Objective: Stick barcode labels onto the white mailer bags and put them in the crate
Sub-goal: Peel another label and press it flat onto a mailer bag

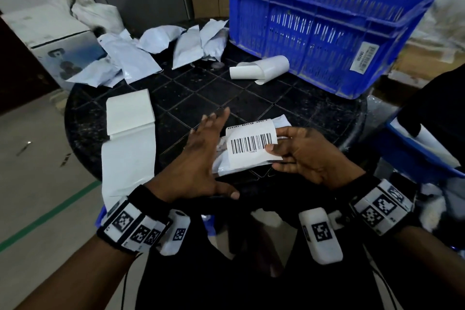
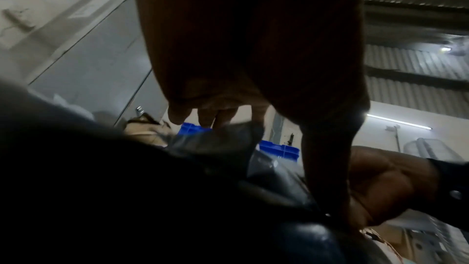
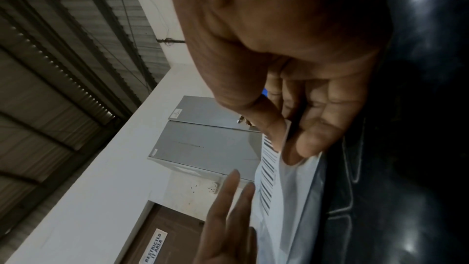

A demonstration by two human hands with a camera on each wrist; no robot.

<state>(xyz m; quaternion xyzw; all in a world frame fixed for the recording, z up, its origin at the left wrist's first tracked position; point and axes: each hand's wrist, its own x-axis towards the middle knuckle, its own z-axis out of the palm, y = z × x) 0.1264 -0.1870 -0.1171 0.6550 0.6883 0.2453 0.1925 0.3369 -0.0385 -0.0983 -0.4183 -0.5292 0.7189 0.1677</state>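
Barcode label (image 1: 253, 146), white with black bars and small unreadable digits beneath, lies on a white mailer bag (image 1: 227, 163) at the near edge of the worktop (image 1: 201, 93). Right hand (image 1: 299, 152) pinches label and bag between thumb and curled fingers; left hand (image 1: 198, 158) has straight, spread fingers beside the label. Behind the label stands the blue crate (image 1: 324, 33), bearing a small sticker; loose mailer bags (image 1: 151, 50) lie left of the crate. A door sign (image 3: 154, 246) reads "RESTRICTED IT AREA".
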